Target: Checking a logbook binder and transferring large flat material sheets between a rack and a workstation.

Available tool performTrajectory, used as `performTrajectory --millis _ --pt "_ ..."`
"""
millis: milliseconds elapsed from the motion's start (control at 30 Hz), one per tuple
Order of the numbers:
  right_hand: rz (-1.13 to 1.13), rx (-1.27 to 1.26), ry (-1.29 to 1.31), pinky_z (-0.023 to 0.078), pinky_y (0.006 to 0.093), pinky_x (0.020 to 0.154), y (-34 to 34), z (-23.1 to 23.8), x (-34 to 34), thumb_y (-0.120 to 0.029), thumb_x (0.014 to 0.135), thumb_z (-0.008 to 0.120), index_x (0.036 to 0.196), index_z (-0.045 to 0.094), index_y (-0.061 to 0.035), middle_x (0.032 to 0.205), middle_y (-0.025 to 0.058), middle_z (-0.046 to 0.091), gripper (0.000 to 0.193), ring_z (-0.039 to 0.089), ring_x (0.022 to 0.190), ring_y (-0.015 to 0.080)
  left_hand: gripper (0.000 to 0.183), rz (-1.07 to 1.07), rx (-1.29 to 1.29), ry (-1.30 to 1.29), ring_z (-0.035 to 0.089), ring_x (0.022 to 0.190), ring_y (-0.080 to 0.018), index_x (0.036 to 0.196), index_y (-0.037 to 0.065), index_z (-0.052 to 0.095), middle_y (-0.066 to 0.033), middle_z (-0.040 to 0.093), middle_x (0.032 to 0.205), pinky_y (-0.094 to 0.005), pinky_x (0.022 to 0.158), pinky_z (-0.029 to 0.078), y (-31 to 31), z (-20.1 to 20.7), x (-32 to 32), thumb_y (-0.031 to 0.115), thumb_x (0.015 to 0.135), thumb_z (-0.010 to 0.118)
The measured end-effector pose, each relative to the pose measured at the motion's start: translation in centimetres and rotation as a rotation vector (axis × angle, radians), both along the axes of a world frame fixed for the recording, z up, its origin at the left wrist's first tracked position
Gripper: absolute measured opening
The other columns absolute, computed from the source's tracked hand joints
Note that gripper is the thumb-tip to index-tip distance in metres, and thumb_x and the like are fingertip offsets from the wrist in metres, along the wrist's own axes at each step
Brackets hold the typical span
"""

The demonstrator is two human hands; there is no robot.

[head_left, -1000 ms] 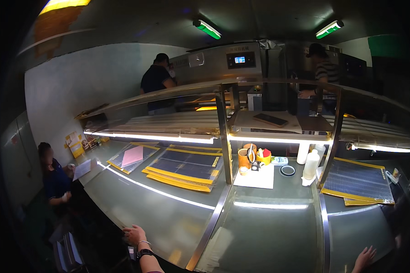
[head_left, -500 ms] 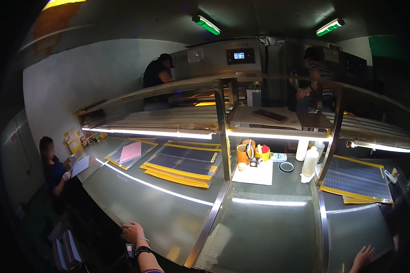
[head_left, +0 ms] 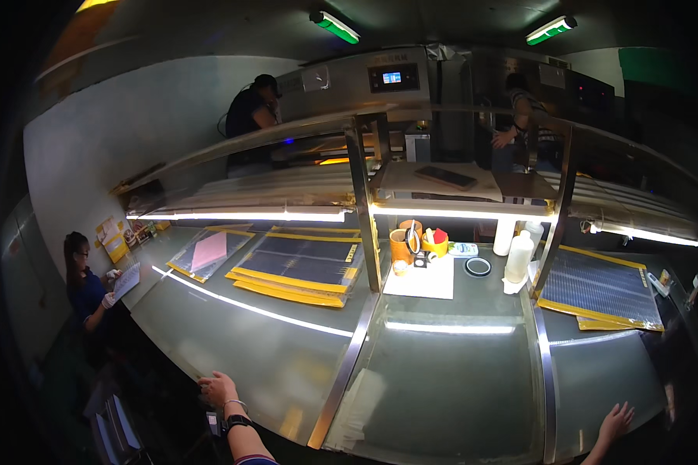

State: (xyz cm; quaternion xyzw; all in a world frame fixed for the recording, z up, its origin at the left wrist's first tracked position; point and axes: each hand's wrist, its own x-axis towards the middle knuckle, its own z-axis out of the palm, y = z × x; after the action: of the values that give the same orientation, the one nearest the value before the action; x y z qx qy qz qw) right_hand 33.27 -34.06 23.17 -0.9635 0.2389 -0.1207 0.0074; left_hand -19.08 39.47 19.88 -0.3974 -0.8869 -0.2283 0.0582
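Note:
My left hand [head_left: 219, 389] is at the near left edge of the glass-topped table [head_left: 442, 387], a bracelet and a dark watch on its wrist. Its fingers are apart, and no object shows in it. Over the right-hand section of the table, my right hand [head_left: 617, 421] has its fingers spread and holds nothing. Whether either hand touches the glass I cannot tell. Well beyond my left hand lies a stack of dark film sheets with yellow borders [head_left: 298, 260]. Similar yellow-edged sheets [head_left: 601, 287] lie beyond my right hand.
A white sheet [head_left: 419, 285], an orange cup [head_left: 400, 246], a magnifier ring [head_left: 478, 267] and a white bottle [head_left: 519, 258] sit mid-table. Metal posts [head_left: 362, 201] carry a shelf with a phone [head_left: 445, 177]. A person [head_left: 89, 283] stands left holding a sheet; two others work behind.
The whole view has shifted, so the table and its contents sit slightly higher and further left. My right hand is raised a little in view. The person at left has tilted their sheet.

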Motion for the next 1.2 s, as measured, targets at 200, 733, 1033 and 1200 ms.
performTrajectory --millis 200,733,1033,1200 --pt "0.007 -0.011 -0.03 0.032 0.042 0.1 -1.9 -2.0 1.0 -0.034 0.092 0.04 0.128 0.044 -0.0105 0.136 0.0158 0.037 0.043 0.034 0.126 0.0299 0.062 -0.016 -0.005 -0.002 0.059 0.089 -0.035 0.127 -0.01 0.026 -0.0254 0.051 0.102 -0.0425 0.074 0.051 -0.7 0.9 0.6 0.038 0.088 0.037" --pt "0.023 -0.016 -0.058 0.031 0.0424 0.1 -1.5 -1.6 0.6 -0.033 0.092 0.041 0.127 0.044 -0.0076 0.134 0.0184 0.037 0.043 0.034 0.125 0.0312 0.061 0.001 -0.018 0.014 0.059 0.087 -0.0345 0.126 -0.009 0.027 -0.0252 0.051 0.102 -0.0417 0.072 0.051 -0.6 0.6 0.5 0.038 0.089 0.037" --pt "-0.034 0.01 -0.004 0.03 0.0445 0.1 0.1 0.2 -0.2 -0.034 0.093 0.039 0.128 0.044 -0.0096 0.137 0.0148 0.035 0.043 0.032 0.127 0.0286 0.061 0.017 0.004 0.007 0.059 0.087 -0.0359 0.127 -0.009 0.027 -0.0252 0.052 0.1 -0.0421 0.071 0.052 -0.4 0.3 0.4 0.038 0.089 0.037" --pt "-0.045 0.01 0.0 0.031 0.0428 0.1 0.1 0.3 -0.3 -0.033 0.093 0.04 0.128 0.044 -0.0092 0.137 0.015 0.035 0.043 0.033 0.127 0.0283 0.062 0.034 -0.026 0.07 0.06 0.086 -0.036 0.128 -0.008 0.027 -0.0251 0.052 0.099 -0.0427 0.07 0.052 -0.5 0.5 0.8 0.039 0.089 0.036"
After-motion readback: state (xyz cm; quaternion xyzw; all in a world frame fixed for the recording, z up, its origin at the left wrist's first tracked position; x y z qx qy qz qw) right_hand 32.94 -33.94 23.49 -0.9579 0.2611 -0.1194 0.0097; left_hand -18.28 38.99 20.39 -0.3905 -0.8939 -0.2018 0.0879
